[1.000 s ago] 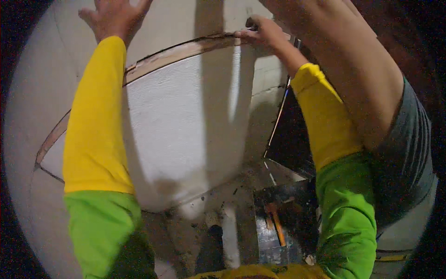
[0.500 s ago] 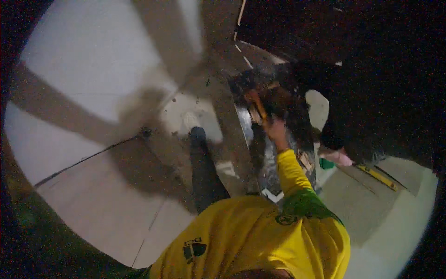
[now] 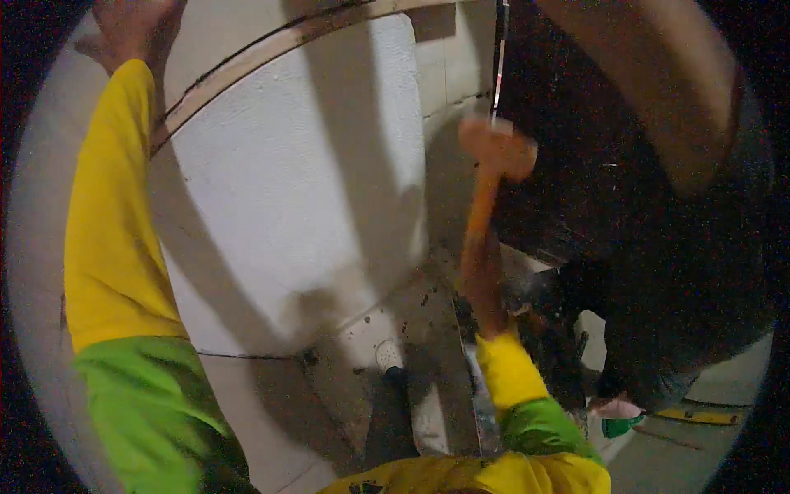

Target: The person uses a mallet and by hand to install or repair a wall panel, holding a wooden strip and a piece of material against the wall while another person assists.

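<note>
- your left arm reaches up the left side of the view, nearly straight, its yellow-and-green sleeve (image 3: 119,247) ending at the wrist.
- your left grip (image 3: 136,29) is at the top edge, thumb held out from the palm; the fingers run out of view, so you cannot tell how far they spread or whether they touch anything.
- your right arm bends up from the lower edge, its forearm raised near the centre.
- your right grip (image 3: 484,288), blurred, is closed around the handle of an orange mallet (image 3: 489,181), whose head points up, right of the white panel (image 3: 263,181).
- a pale brown strip (image 3: 263,62) runs along the panel's upper edge; shadows cross its face.
- below lies the dim, debris-specked floor (image 3: 346,412).
- at right, another person's bare arm (image 3: 650,82) leans in, near a yellow bar (image 3: 699,417).
</note>
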A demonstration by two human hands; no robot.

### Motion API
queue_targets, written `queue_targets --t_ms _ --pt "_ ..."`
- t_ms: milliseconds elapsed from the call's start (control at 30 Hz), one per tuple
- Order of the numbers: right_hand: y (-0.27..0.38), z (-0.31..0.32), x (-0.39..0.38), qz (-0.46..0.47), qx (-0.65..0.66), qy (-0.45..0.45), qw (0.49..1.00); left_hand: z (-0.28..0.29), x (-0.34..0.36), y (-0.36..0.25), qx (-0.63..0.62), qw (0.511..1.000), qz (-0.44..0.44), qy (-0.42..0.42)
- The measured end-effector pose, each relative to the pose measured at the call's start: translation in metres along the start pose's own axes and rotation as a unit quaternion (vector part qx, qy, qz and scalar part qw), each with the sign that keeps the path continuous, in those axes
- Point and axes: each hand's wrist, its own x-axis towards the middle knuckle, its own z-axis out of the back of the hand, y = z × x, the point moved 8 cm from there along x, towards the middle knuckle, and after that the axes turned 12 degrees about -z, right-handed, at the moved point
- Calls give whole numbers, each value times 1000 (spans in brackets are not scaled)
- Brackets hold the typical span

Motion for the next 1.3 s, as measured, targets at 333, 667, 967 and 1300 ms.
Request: queue_targets --t_ms 333,667,967,1300 --pt "254 82 174 155 242 -261 922 16 3 -26 55 998 40 15" --pt "231 36 185 228 184 -356 888 18 -5 -13 7 999 26 25" --pt "214 38 194 -29 295 -165 941 25 -4 -8 11 998 28 54" --pt "204 42 185 25 424 -110 899 24 1 -16 -2 1000 23 15"
